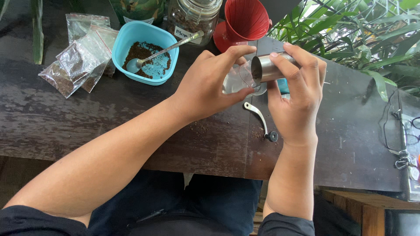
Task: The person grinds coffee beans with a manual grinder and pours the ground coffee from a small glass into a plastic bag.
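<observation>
Head view: right hand is gripping a tilted steel grinder, left hand is pinching a clear cup; misaligned rims at frame center risk spilling grounds onto the table.

A blue bowl of coffee grounds holds a metal spoon. Nearby lie clear plastic bags, a bean jar and a red dripper.

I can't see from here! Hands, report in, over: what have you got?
Left hand holds clear cup. Right hand tilts steel grinder, mouth at cup. Crank handle lies on table below, apart.
</observation>
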